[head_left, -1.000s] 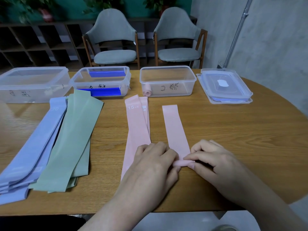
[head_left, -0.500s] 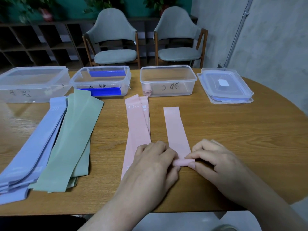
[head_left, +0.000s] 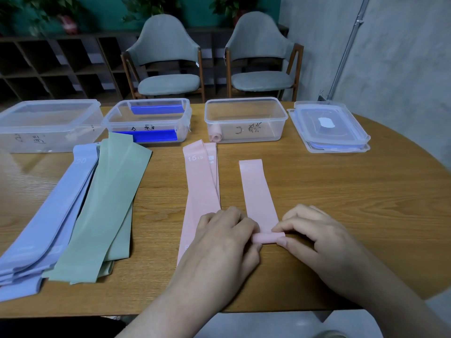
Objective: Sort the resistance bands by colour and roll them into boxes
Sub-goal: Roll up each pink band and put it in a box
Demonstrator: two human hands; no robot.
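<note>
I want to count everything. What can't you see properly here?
Head view:
- Blue bands: stacked and cut by the left edge, so no count.
- Box writing: too scrawled to read.
- Left hand covers the pink stack's near end.
- Lids: stacked, number unclear.

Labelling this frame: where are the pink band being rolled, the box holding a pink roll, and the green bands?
pink band (head_left: 257, 191), head view, flat middle.
box (head_left: 246, 111), head view, back rim.
green bands (head_left: 109, 203), head view, top band's middle.

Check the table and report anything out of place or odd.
Nothing stands out. Both hands, left and right, pinch the rolled end of a pink band. Blue bands, green bands and the other pink bands lie in separate piles.
</note>
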